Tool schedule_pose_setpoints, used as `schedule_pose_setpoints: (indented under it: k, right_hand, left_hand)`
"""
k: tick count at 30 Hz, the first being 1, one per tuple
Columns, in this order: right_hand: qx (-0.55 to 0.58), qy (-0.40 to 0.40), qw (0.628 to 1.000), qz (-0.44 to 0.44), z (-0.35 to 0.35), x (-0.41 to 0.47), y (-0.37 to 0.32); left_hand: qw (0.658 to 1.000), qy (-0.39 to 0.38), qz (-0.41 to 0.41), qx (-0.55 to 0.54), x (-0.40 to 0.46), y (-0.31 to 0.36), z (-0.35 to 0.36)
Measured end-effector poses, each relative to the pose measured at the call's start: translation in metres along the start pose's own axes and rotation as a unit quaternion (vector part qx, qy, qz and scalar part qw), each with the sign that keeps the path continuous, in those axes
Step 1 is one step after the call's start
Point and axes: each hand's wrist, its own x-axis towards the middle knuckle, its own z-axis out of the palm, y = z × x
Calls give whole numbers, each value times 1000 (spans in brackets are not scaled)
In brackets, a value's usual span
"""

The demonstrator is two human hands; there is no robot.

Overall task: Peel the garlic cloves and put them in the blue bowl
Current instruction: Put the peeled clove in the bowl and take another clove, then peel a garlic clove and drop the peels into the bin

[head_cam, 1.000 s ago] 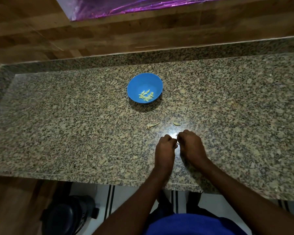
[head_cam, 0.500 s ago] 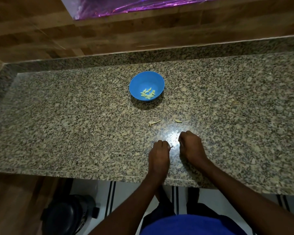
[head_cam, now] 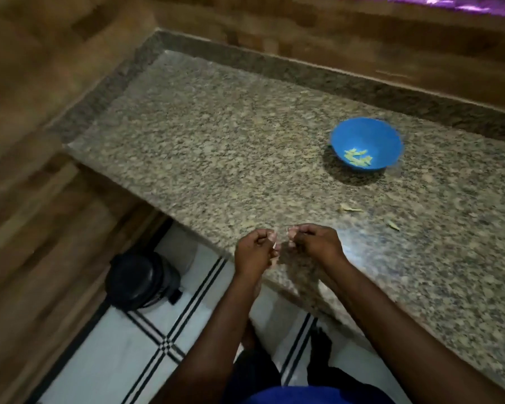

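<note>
Both hands are sitting at lower centre: left hand is pinching a clove; right hand is curled, contents unclear.

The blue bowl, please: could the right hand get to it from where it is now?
Probably yes: bare counter lies between the right hand and the blue bowl, with only small scraps beside that path, though its fingers are curled.

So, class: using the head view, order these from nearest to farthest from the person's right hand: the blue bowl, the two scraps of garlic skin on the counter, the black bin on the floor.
From the right hand:
1. Left garlic skin scrap, on the counter just beyond the hand.
2. Right garlic skin scrap, farther right.
3. Blue bowl and black bin: too close to call; bowl farther back, bin on the floor at left.
</note>
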Motion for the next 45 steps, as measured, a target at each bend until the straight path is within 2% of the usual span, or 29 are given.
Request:
schedule_pose_setpoints:
  k: [3, 6, 11, 15, 21, 26, 32, 36, 39, 42, 45]
  right_hand:
    - [19, -80, 997, 4, 69, -10, -12]
    - [-15, -140, 990, -2, 152, -18, -14]
    - [-24, -226, 974, 25, 313, -42, 11]
    - [-36, -267, 962, 35, 433, -59, 41]
    - [-98, -307, 945, 58, 553, -64, 81]
    - [-164, -306, 932, 109, 618, -35, 122]
    - [-218, -283, 923, 141, 660, 22, 180]
    - [-241, -232, 922, 194, 682, 56, 212]
    - [-225, -192, 928, 227, 690, 77, 231]
    - [-201, -197, 929, 240, 696, 102, 249]
    - [-214, -193, 923, 254, 712, 136, 271]
  left_hand:
    - [995, 44, -6, -85, 5, 0, -67]
    - [986, 90, 2, -138, 11, -1, -142]
    - [976, 141, 23, -165, 22, -9, -294]
    - [970, 180, -2, -162, 36, -22, -412]
    - [959, 217, -49, -175, 68, -60, -533]
    - [954, 232, -73, -177, 99, -88, -585]
    - [935, 220, -128, -247, 141, -135, -617]
    - [923, 221, -161, -271, 174, -172, -626]
    - [917, 203, -178, -295, 201, -197, -627]
    - [912, 187, -201, -306, 230, -218, -627]
    - [909, 212, -201, -297, 276, -251, -625]
